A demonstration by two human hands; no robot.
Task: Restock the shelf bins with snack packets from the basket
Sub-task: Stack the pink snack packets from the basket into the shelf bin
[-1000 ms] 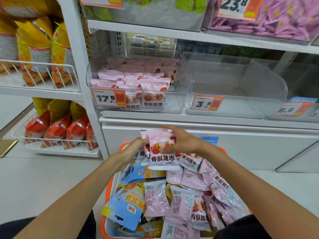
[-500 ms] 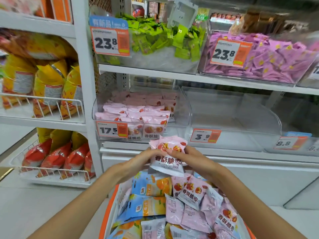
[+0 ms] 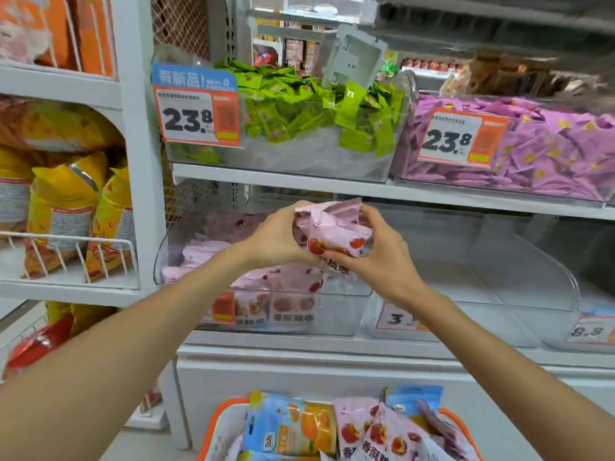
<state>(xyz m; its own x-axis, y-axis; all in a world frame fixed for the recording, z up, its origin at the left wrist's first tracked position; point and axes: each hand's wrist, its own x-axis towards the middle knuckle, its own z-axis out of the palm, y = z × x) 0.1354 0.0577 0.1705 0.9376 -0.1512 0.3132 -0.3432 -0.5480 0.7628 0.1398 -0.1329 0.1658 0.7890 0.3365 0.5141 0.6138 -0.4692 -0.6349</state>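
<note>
White metal shelving [image 3: 283, 184] with mesh back panel [image 3: 181, 26]. Wire rack [image 3: 76, 254] on adjoining unit at left. Pale floor [image 3: 13, 311] below. Even, bright lighting.

Both hands [image 3: 332, 251] hold packets [image 3: 332, 232] above left shelf bin [image 3: 346, 314]; empty bin [image 3: 499, 294] to its right; basket [image 3: 216, 427] below.

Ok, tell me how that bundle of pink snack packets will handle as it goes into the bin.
The pink packets, held between the left hand and right hand, look puffy and crinkled, so probably light and floppy. Their glossy film may let them slide apart. Over the clear bin, they would likely settle loosely.
</note>
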